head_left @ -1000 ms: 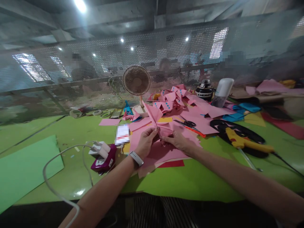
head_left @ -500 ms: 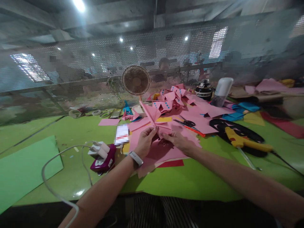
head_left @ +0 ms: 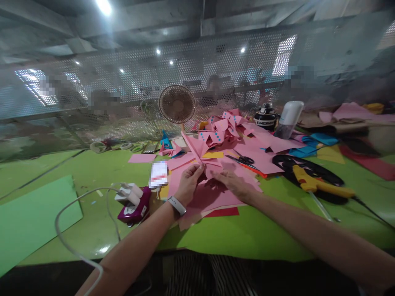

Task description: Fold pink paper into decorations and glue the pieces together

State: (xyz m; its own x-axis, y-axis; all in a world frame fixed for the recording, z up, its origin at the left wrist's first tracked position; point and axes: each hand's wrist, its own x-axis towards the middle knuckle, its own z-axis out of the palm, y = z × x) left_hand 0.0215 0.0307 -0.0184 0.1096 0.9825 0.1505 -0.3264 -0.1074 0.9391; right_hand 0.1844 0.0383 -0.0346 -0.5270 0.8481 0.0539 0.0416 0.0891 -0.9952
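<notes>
Landmark: the folded pink paper piece (head_left: 200, 155), held just above the loose pink sheets (head_left: 212, 197) on the green counter (head_left: 247, 234); every place below is given from it.
Left hand (head_left: 189, 184): at its near left corner, fingers pinched shut on the paper's lower edge; a watch (head_left: 177, 205) sits on the wrist behind.
Right hand (head_left: 231, 183): at its near right side, fingertips closed on a pink flap, with the palm low over the sheets.
Hands together: close, nearly touching, both clamped on the one piece.
Paper shape: pointed wings fan up and away from the fingers; the exact crease under the fingers is hidden.
Doing the fold well, as I judge it: keep the left pinch fixed as an anchor, line up the edges before pressing, then run the right fingertips along the crease against the flat sheets for a sharp line.
Beyond it: a heap of finished pink pieces with blue dots (head_left: 225, 125) and a small fan (head_left: 177, 104).
To its right: scissors (head_left: 243, 159), then a yellow glue gun (head_left: 321, 185) further out.
To its left: a purple charger block (head_left: 135, 207) with a white cable (head_left: 77, 213), well apart from a green sheet (head_left: 33, 218).
</notes>
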